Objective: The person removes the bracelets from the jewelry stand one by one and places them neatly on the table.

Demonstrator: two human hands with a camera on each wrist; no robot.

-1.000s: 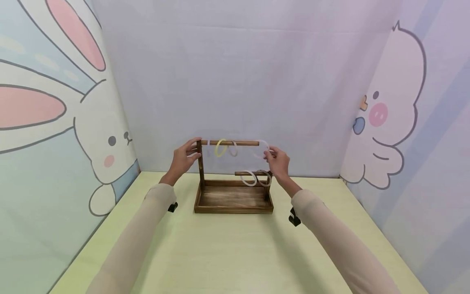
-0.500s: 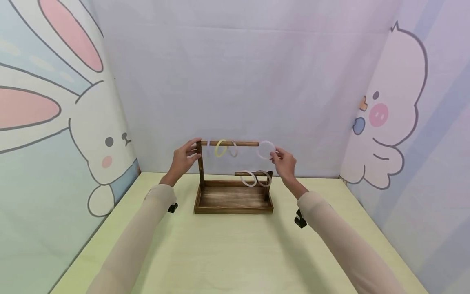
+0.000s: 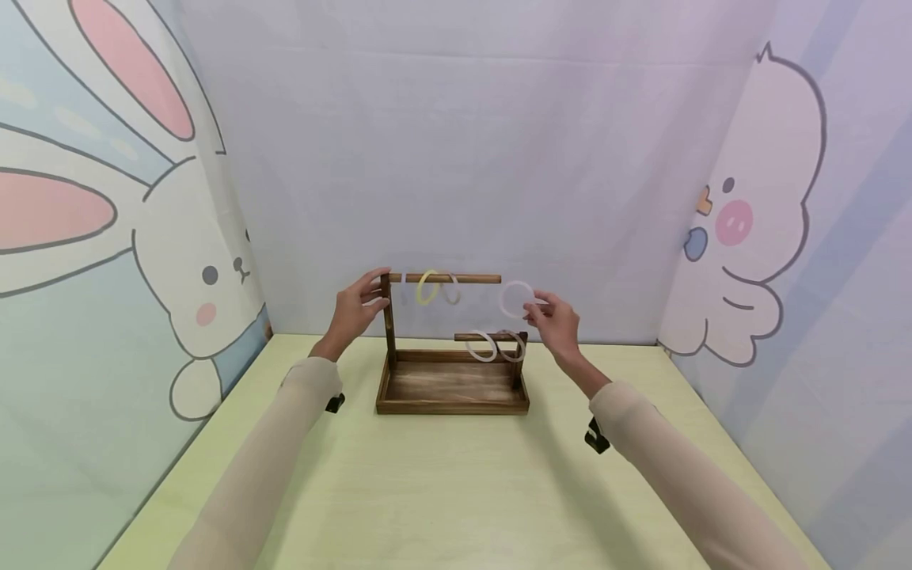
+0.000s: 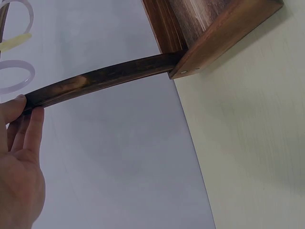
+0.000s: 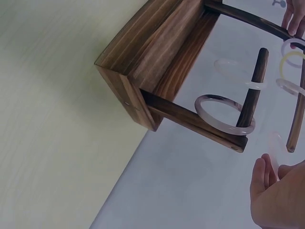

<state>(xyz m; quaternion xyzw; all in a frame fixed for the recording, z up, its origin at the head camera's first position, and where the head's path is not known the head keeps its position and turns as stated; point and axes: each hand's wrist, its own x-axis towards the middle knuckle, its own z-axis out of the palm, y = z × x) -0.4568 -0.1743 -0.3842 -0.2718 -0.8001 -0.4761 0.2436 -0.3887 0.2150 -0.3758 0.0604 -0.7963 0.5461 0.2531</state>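
A dark wooden bangle stand (image 3: 452, 408) has a tall left post, a short right post and a tray base. My left hand (image 3: 354, 313) grips the top of the tall post (image 4: 105, 78), thumb on one side and fingers on the other. A pale, see-through pink bangle (image 3: 501, 299) is pinched by my right hand (image 3: 558, 324), just right of the upper bar's (image 3: 484, 279) free end and apart from it. On that bar hang a yellow bangle (image 3: 419, 293), a brownish one (image 3: 458, 294) and a pale lilac one (image 4: 31, 74) nearest the post.
Over the tray, the lower bar (image 3: 463, 337) carries a white bangle (image 3: 484, 361) and a grey-brown patterned bangle (image 5: 221, 125). Beneath the stand is a pale yellow-green table (image 3: 442, 483). A light cloth backdrop (image 3: 456, 158) rises behind, with cartoon-printed panels at both sides.
The right hand has drawn the pale pink bangle rightward from the upper bar's end, then slightly down. My left hand has stayed on the post.
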